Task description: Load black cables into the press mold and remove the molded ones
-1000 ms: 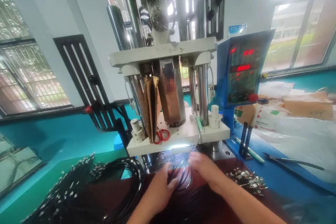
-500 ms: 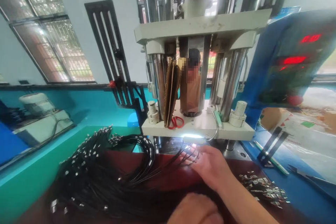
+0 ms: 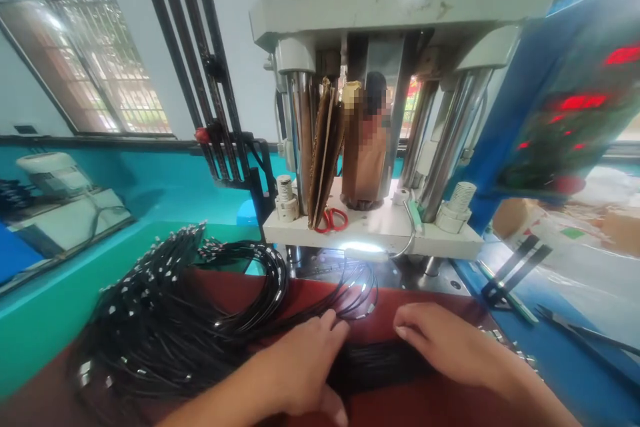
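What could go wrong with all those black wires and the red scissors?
The black wires lie in a big heap with lots of ends, so they might tangle if one is pulled. Some run right beside the left hand, which could snag them. The red scissors lie close to the front edge of the white plate, so a bump might knock them off.

Left forearm [image 3: 233,383] slanted up from the bottom edge; left hand [image 3: 305,360] lay at lower centre, back upward, thumb spread below the fingers. Right forearm [image 3: 523,377] ran in from lower right; right hand [image 3: 440,340], right of centre, had curled fingers, grip unclear. Hands apart.
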A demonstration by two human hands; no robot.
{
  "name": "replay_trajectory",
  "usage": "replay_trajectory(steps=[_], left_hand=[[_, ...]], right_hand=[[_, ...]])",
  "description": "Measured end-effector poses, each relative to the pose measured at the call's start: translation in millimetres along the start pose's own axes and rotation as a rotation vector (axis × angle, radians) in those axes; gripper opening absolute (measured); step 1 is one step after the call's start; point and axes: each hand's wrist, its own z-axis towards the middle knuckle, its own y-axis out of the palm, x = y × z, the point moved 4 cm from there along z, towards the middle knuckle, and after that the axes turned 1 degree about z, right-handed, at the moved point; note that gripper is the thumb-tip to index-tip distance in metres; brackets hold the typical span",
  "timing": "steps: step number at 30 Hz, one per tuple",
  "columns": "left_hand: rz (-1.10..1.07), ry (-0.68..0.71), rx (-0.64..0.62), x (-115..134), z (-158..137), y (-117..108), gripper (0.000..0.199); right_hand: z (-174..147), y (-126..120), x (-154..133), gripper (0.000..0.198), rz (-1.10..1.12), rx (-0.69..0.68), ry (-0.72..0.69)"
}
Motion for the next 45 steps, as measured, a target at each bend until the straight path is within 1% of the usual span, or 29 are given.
replay_trajectory(steps=[2, 4, 6, 9, 12, 14, 17, 20, 22, 25, 30, 33, 36, 38, 41, 45], left_hand=[[-0.017, 0.056, -0.084, -1, 11, -10, 0.088], [-0.079, 0.112, -0.166, -6, 20, -18, 0.070], [-0.160, 0.148, -0.207, -13, 26, -22, 0.054], [-0.272, 0.146, -0.204, -23, 29, -19, 0.042], [-0.357, 0.149, -0.173, -29, 27, -15, 0.033], [-0.399, 0.149, -0.156, -30, 27, -15, 0.028], [-0.501, 0.080, -0.180, -32, 27, -16, 0.027], [-0.655, 0.011, -0.204, -34, 28, -15, 0.028], [-0.726, 0.000, -0.205, -35, 29, -14, 0.028], [-0.770, 0.012, -0.214, -35, 30, -13, 0.028], [-0.771, 0.035, -0.226, -30, 27, -17, 0.025], [-0.705, 0.054, -0.224, -26, 23, -23, 0.027], [-0.546, 0.094, -0.152, -25, 23, -27, 0.036], [-0.479, 0.085, -0.110, -26, 24, -25, 0.038], [-0.443, 0.056, -0.077, -27, 26, -20, 0.031], [-0.387, 0.061, -0.010, -24, 25, -17, 0.021]], right_hand=[[-4, 0, -2, 0.021, -0.019, -0.028, 0.005], [-6, 1, -2, 0.019, -0.014, -0.051, 0.013], [-6, 2, 1, 0.019, 0.003, -0.072, 0.022], [-3, 4, 3, 0.020, 0.026, -0.078, 0.031], [3, 6, -5, 0.022, 0.068, -0.034, -0.004], [6, 9, -14, 0.022, 0.135, -0.014, -0.049], [8, 17, -27, 0.018, 0.221, -0.018, -0.104], [9, 21, -31, 0.018, 0.251, -0.005, -0.101], [11, 22, -30, 0.016, 0.265, 0.009, -0.087], [13, 21, -30, 0.008, 0.271, 0.040, -0.090], [14, 22, -30, 0.011, 0.210, 0.119, -0.103], [13, 24, -29, 0.011, 0.182, 0.118, -0.095], [12, 26, -30, 0.012, 0.185, 0.081, -0.085], [13, 26, -30, 0.014, 0.179, 0.067, -0.080], [12, 27, -30, 0.014, 0.181, 0.059, -0.078], [12, 28, -29, 0.013, 0.186, 0.047, -0.072]])
